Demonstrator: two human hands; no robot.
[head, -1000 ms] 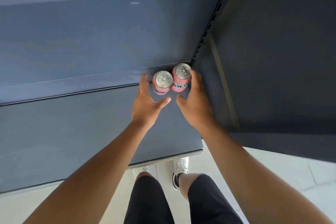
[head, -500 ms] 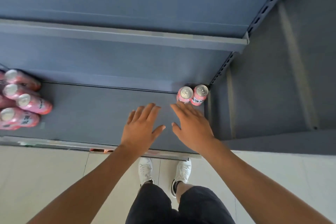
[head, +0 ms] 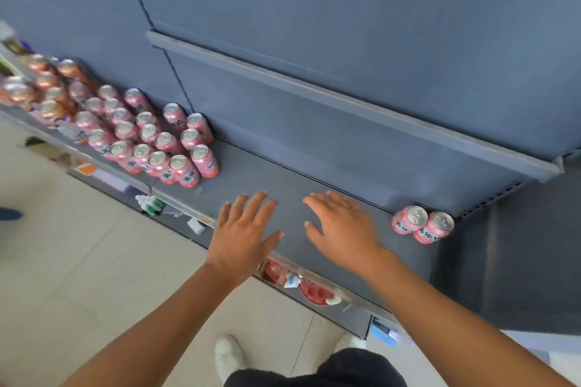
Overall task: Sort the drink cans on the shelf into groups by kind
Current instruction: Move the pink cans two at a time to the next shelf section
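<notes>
Two pink aluminium drink cans with silver tops [head: 435, 229] stand upright and touching each other, well to the right of the right hand [head: 342, 226], tucked into the end corner of the grey metal shelf [head: 314, 185]. That corner looks chosen as the start of one group, since the end wall squares the cans up and keeps them apart from the rest.

From the head view, both hands are released. The fingers of the left hand [head: 245, 229] and of the right are spread nearly straight and hold nothing. They hang over the bare middle of the shelf, side by side and apart. Whether the palms touch the surface cannot be told.

Far to the left of the left hand a dense cluster of upright pink cans [head: 151, 141] fills the shelf from front lip to back panel. Beyond it, farther from both hands, stand copper-orange cans [head: 47, 88], blurred. The kinds sit packed together there, so most of the sorting appears still to do. Empty hands pointing that way suggest a reach for the next cans.

Below the hands, a lower shelf holds a red round packet [head: 314, 292] and other small goods.
</notes>
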